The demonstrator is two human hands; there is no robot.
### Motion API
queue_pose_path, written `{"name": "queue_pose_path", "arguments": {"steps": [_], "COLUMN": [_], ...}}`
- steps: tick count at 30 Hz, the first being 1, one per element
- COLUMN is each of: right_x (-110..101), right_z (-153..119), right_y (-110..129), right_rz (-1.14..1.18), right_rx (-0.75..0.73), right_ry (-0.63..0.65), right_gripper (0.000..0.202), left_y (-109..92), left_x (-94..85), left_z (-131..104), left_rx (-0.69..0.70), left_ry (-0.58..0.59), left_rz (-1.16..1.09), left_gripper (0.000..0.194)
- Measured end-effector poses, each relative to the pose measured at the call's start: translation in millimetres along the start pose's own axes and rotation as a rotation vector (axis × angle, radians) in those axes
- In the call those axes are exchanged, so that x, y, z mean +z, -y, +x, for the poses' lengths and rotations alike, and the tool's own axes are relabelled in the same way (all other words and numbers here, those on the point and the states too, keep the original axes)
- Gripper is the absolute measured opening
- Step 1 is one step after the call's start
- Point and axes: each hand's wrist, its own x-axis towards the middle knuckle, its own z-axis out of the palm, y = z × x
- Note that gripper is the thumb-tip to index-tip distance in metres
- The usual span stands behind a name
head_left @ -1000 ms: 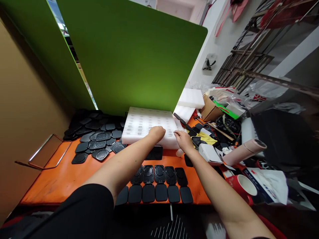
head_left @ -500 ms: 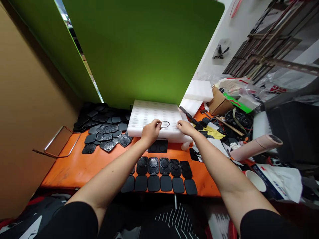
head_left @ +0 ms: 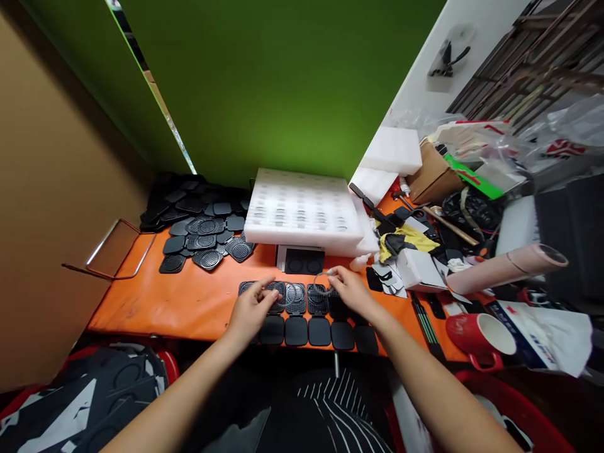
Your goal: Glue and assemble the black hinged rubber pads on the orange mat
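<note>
My left hand (head_left: 252, 311) is closed in a pinch on a thin ring (head_left: 294, 301), held above a row of black hinged plates. My right hand (head_left: 353, 290) pinches another thin ring (head_left: 315, 286) by its right side, also over that row. Each hinged plate has a square gridded half (head_left: 317, 300) with a round centre and a smooth square half (head_left: 319, 331) nearer me. My fingers and the rings cover parts of several plates. Behind the hands, a black sheet with two ring outlines (head_left: 304, 262) lies before the white foam block (head_left: 302, 236).
More gridded black plates (head_left: 207, 258) are piled at the left, beside a wire frame (head_left: 134, 267). On the right lie a small bottle (head_left: 360, 262), a white box (head_left: 419, 270), a yellow cloth (head_left: 418, 245), a pink roll (head_left: 507, 269) and a red mug (head_left: 465, 333). A green panel (head_left: 264, 88) stands behind.
Both hands have come from the foam block toward me, down to the row of black plates. My right hand now shows a ring, and the view has shifted slightly.
</note>
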Motion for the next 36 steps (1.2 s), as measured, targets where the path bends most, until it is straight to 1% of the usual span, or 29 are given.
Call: {"name": "queue_pose_path", "arguments": {"steps": [2,5,10,16,19,21,23,25,27,28,29,30,32,34,36], "right_x": [18,31,36,41,40,38,36,35,36,36,35,34,27,18,11], "right_z": [-1,3,6,8,7,2,-10,-26,-45,-53,-59,-63,-65,-60,-51], "right_y": [-5,-10,-11,-10,-8,-5,-2,-1,-3,-7,-11,-17,-29,-41,-48], "right_rz": [-0.025,-0.135,-0.263,-0.394,-0.41,-0.366,-0.241,-0.022,0.207,0.293,0.351,0.378,0.355,0.248,0.099], "right_rx": [0.058,0.083,0.092,-0.002,0.001,0.002,-0.013,0.003,0.054,0.085,0.114,0.145,0.2,0.214,0.188], "right_ry": [0.044,0.046,0.065,0.037,0.018,-0.004,-0.015,0.055,0.143,0.155,0.133,0.08,-0.05,-0.156,-0.213], "right_gripper": [0.016,0.016,0.017,0.021,0.024,0.025,0.025,0.027,0.029,0.029,0.029,0.029,0.031,0.031,0.028], "left_y": [10,19,22,21,19,17,16,16,17,17,17,17,15,14,14], "left_x": [1.7,4.7,6.7,11.0,14.6,17.7,22.6,30.3,40.8,46.9,53.1,59.4,71.6,83.0,93.5], "left_z": [-8,-18,-24,-24,-24,-23,-23,-23,-22,-22,-23,-23,-25,-28,-32], "left_rx": [-0.062,-0.107,-0.12,-0.116,-0.117,-0.121,-0.115,-0.101,-0.083,-0.073,-0.058,-0.034,0.068,0.261,0.473], "left_ry": [0.038,0.06,0.071,0.075,0.073,0.085,0.1,0.107,0.125,0.142,0.164,0.191,0.272,0.391,0.505], "left_rz": [0.007,0.026,0.074,0.122,0.117,0.112,0.102,0.085,0.072,0.072,0.083,0.114,0.272,0.541,0.823], "left_gripper": [0.041,0.033,0.029,0.026,0.025,0.025,0.025,0.023,0.021,0.021,0.02,0.021,0.024,0.029,0.032]}}
